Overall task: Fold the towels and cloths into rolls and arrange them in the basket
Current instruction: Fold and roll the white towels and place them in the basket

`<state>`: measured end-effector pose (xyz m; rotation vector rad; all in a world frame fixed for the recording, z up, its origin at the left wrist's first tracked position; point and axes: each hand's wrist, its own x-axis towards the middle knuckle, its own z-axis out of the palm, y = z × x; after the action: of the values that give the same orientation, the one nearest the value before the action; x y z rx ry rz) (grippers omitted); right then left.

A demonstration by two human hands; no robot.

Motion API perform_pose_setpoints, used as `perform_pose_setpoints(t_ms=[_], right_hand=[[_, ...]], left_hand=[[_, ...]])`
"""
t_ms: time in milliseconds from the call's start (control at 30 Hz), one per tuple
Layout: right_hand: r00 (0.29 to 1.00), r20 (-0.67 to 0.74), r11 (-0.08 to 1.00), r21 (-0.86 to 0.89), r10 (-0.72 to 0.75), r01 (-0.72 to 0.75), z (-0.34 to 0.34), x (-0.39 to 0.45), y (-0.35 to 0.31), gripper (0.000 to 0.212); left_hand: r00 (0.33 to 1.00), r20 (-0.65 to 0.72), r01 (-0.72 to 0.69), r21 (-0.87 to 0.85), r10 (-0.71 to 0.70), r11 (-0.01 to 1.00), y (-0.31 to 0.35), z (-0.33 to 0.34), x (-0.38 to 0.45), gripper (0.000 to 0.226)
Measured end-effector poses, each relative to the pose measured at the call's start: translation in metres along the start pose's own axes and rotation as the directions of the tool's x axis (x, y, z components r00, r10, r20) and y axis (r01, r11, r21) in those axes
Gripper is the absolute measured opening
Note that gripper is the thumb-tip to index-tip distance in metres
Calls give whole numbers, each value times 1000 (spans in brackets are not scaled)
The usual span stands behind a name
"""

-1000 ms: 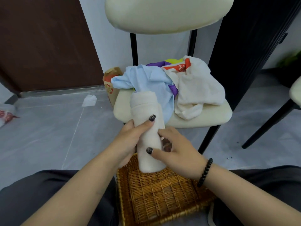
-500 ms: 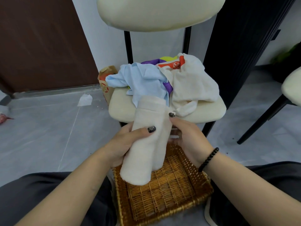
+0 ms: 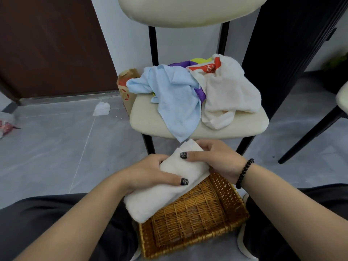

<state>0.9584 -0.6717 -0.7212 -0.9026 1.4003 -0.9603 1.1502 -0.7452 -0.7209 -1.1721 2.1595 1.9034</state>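
A rolled white towel lies tilted over the near-left corner of the wicker basket, which sits on the floor between my knees. My left hand grips the roll around its middle, thumb across the top. My right hand holds the roll's far end, thumb pressed on it. On the chair seat beyond lies a heap of loose cloths: a light blue towel, a white towel, and purple, yellow and red-printed pieces beneath them.
The chair's black legs stand just behind the basket. A paper bag leans left of the chair. A crumpled tissue lies on the grey floor. Another chair's leg slants at right. A dark door is at back left.
The roll has tipped from upright to slanting low across the basket's left corner. Both hands have come down with it, and my right hand shifted onto its far end.
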Motion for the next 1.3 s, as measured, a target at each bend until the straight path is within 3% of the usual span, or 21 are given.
perform_pose_setpoints(t_ms=[133,233,333,433,567,733,900,1167,1300], right_hand=[[993,-53,984,145,107,-99,-2,8,17,51],[974,-85,943,281,211,-180,-7,16,32,51],[954,-87,905,351,287,-240,-7,26,49,41],[929,-102,849,451,357,-277,-4,38,69,36],[887,-104,777,534,450,-332,2,57,99,43],[865,-92,704,627,493,-335,9,83,134,25],[840,-97,631,707,533,-319,19,109,162,7],[713,-35,525,701,701,-482,26,148,218,30],[671,-18,503,677,741,-538,27,171,243,10]], left_hand=[[979,141,155,-58,-146,986,-22,-12,7,69],[951,235,252,-200,-203,947,-49,-19,13,61],[951,218,292,-413,-218,863,-80,-19,21,75],[938,105,319,-634,-331,705,-112,-8,32,87],[894,0,206,-888,-448,411,-140,16,46,54],[833,-112,-34,-988,-542,151,-158,41,68,34],[754,-139,-176,-984,-642,5,-179,51,92,37],[687,-72,-246,-959,-723,-138,-224,68,135,40],[623,-34,-304,-931,-781,-202,-241,76,153,40]])
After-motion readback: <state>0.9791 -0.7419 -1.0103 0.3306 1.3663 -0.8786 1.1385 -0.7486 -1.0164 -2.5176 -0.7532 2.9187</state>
